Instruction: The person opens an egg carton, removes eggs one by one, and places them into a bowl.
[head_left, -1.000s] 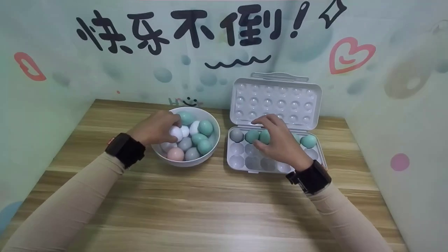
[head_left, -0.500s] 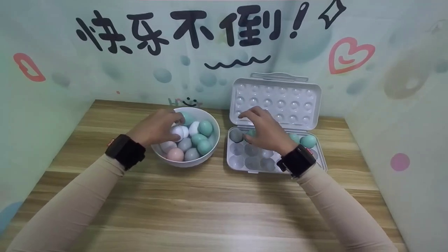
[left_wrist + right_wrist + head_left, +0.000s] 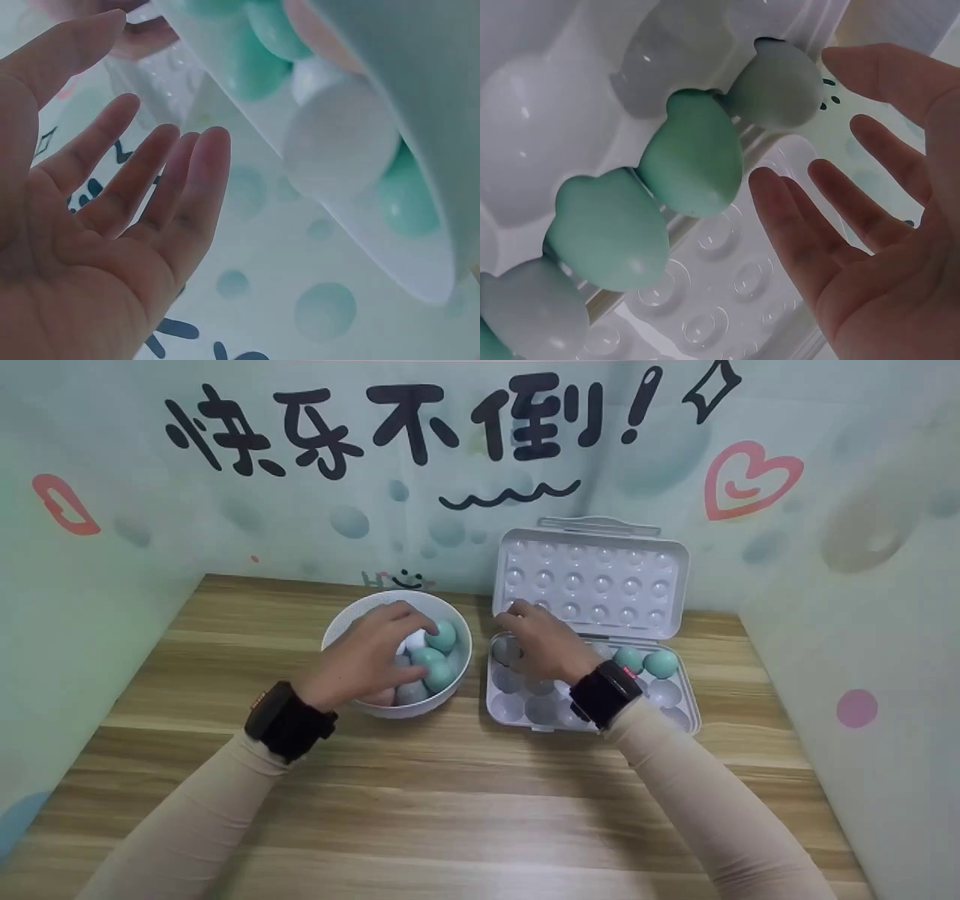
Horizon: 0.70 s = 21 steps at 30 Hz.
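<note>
My left hand [image 3: 364, 656] hovers over the white bowl [image 3: 466, 656], fingers spread and nothing in its grasp. Several teal, white, grey and pink toy eggs fill the bowl; a teal egg [image 3: 441, 636] lies by the fingertips. In the left wrist view a white egg [image 3: 341, 139] shows beyond the fingers. My right hand [image 3: 551, 649] is over the left end of the opened egg box [image 3: 508, 706], loosely bent and holding nothing. The right wrist view has its fingertips beside a grey egg [image 3: 776, 84] and a teal egg [image 3: 697, 154], both seated in the back row.
The box's dimpled lid [image 3: 592, 574] stands upright behind its tray, against the printed backdrop [image 3: 300, 525]. Two teal eggs sit at the right end of the back row. The wooden table [image 3: 420, 795] extends toward me, with side walls left and right.
My left hand has shifted right and forward across the bowl, away from the white eggs it was around. The right hand has moved left along the egg box to its grey egg.
</note>
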Available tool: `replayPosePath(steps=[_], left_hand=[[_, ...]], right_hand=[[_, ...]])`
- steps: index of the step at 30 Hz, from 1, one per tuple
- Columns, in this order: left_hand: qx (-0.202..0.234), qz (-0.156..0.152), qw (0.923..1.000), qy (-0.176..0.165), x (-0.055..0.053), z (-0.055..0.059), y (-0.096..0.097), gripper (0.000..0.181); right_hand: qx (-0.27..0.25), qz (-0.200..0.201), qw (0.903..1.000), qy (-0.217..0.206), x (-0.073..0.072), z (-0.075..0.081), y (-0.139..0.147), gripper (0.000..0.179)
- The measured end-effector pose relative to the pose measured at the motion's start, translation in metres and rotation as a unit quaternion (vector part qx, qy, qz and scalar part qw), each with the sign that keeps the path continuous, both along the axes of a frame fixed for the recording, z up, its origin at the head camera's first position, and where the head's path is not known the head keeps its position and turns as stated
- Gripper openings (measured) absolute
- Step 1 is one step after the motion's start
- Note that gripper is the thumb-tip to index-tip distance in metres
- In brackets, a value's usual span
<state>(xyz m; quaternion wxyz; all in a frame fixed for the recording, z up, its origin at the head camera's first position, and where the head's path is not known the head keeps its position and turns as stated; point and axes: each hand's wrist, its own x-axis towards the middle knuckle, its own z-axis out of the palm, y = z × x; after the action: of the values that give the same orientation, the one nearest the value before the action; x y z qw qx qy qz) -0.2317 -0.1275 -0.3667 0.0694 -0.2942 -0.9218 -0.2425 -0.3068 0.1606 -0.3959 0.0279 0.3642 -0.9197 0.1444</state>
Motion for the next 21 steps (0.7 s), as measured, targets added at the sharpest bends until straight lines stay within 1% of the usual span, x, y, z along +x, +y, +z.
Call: replayPosePath(steps=[1, 4, 7, 9, 14, 16, 18, 21], left_hand=[[0.007, -0.004, 1.0000, 0.004, 0.002, -0.001, 0.003, 0.041], [0.028, -0.017, 0.9993, 0.016, 0.010, -0.005, 0.013, 0.042], [0.043, -0.025, 0.9984, 0.028, 0.015, -0.011, 0.021, 0.043], [0.048, -0.024, 0.9981, 0.030, 0.017, -0.014, 0.026, 0.045], [0.062, -0.018, 0.9977, 0.022, 0.018, -0.023, 0.034, 0.048], [0.069, -0.017, 0.9973, 0.018, 0.018, -0.026, 0.035, 0.048], [0.077, -0.014, 0.9968, 0.016, 0.017, -0.029, 0.035, 0.048], [0.082, -0.002, 0.9966, 0.006, 0.016, -0.031, 0.036, 0.048]], right_hand=[[0.004, -0.002, 1.0000, 0.001, -0.001, -0.002, -0.002, 0.042], [0.019, -0.014, 0.9997, 0.000, -0.002, -0.006, -0.008, 0.038], [0.037, -0.015, 0.9992, 0.005, -0.003, -0.010, -0.014, 0.039], [0.046, -0.012, 0.9988, 0.009, -0.003, -0.013, -0.017, 0.041], [0.064, -0.019, 0.9977, 0.013, -0.004, -0.017, -0.021, 0.039], [0.066, -0.022, 0.9975, 0.010, -0.004, -0.018, -0.022, 0.041], [0.062, -0.021, 0.9978, 0.007, -0.004, -0.018, -0.022, 0.041], [0.043, -0.013, 0.9990, 0.007, -0.005, -0.018, -0.019, 0.040]])
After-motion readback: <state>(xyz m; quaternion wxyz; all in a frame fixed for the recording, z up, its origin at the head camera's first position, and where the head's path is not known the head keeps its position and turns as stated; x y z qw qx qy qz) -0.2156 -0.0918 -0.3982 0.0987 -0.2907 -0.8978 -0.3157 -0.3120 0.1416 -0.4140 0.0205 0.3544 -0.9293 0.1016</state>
